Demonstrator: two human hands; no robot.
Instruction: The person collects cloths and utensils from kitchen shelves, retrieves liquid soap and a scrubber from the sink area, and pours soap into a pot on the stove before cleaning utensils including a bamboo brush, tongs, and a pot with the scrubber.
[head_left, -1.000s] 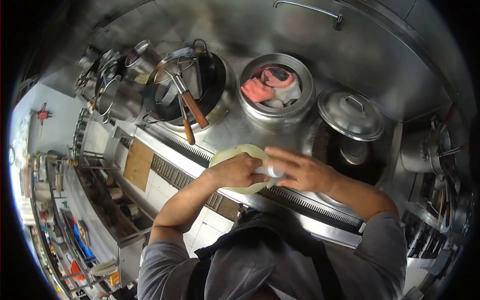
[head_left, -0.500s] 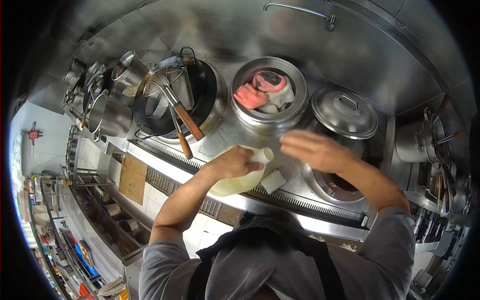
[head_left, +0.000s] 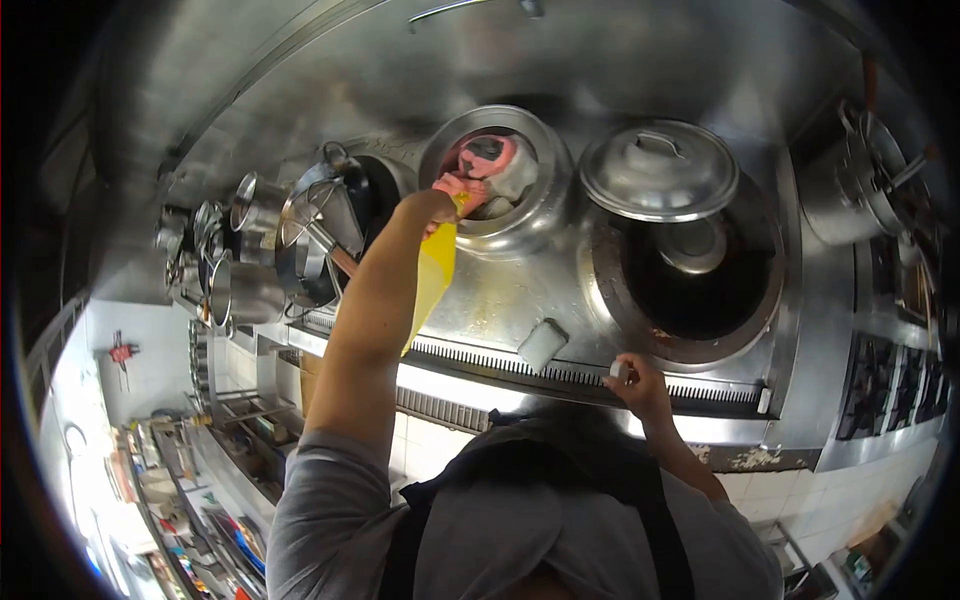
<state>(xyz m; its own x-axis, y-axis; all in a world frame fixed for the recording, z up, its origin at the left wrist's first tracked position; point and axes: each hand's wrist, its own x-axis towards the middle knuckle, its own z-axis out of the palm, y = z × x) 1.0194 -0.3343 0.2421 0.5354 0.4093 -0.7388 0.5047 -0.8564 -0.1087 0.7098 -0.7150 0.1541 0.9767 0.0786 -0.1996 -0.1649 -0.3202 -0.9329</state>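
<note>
My left hand (head_left: 430,208) reaches forward over the stove, closed at the top of a yellowish plastic jug (head_left: 434,275); my forearm hides part of the jug. Just beyond it, pink and grey cloths (head_left: 510,170) lie in a round metal pot (head_left: 555,185). Near the front edge, my right hand (head_left: 642,388) pinches a small round white cap (head_left: 620,371). A whitish scrubbing pad (head_left: 543,345) rests on the steel top between my hands.
A large dark wok (head_left: 700,290) sits at right, with a metal lid (head_left: 660,170) over its back edge. Metal pots (head_left: 245,292) and a wire strainer (head_left: 315,225) crowd the left. Another pot (head_left: 835,200) stands far right. A slotted drain (head_left: 480,358) runs along the front.
My left hand has moved forward and left with the jug, towards the pot of cloths. My right hand has drawn back from above the stove to its front edge and shows a cap.
</note>
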